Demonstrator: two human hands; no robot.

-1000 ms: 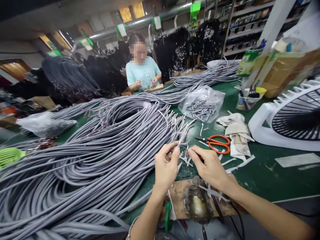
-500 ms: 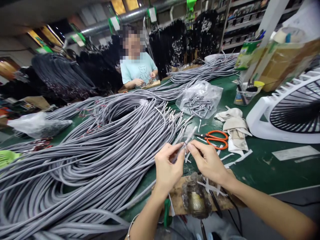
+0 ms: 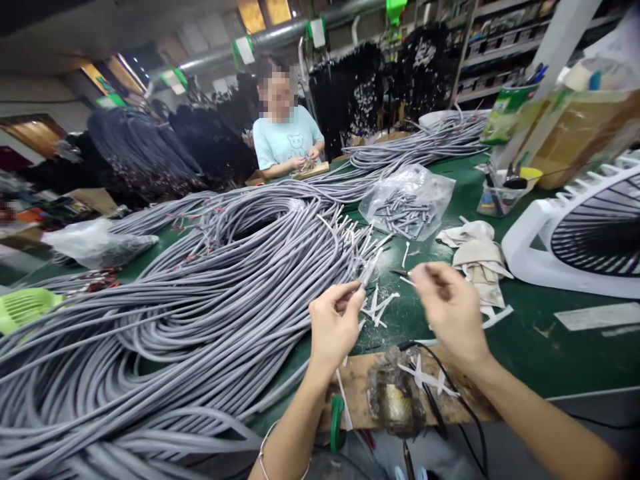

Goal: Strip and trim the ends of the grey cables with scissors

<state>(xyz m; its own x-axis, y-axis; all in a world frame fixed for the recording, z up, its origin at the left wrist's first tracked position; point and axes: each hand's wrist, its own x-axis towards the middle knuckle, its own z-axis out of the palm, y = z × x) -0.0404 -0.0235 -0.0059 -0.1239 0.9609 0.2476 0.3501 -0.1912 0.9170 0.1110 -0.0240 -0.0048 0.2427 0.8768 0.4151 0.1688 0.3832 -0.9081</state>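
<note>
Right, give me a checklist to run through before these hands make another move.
1. Left hand has hold of the pale strand: ok, pinched between thumb and fingers.
2. Right hand apart from that strand: ok, there is a gap between them.
3. Scissors gripped by the right hand: cannot tell; the hand is blurred and only a dark tip shows.
4. Tabletop near the left hand free of scraps: not ok, white strips lie there.
5. Fan switched off: cannot tell from this view.
</note>
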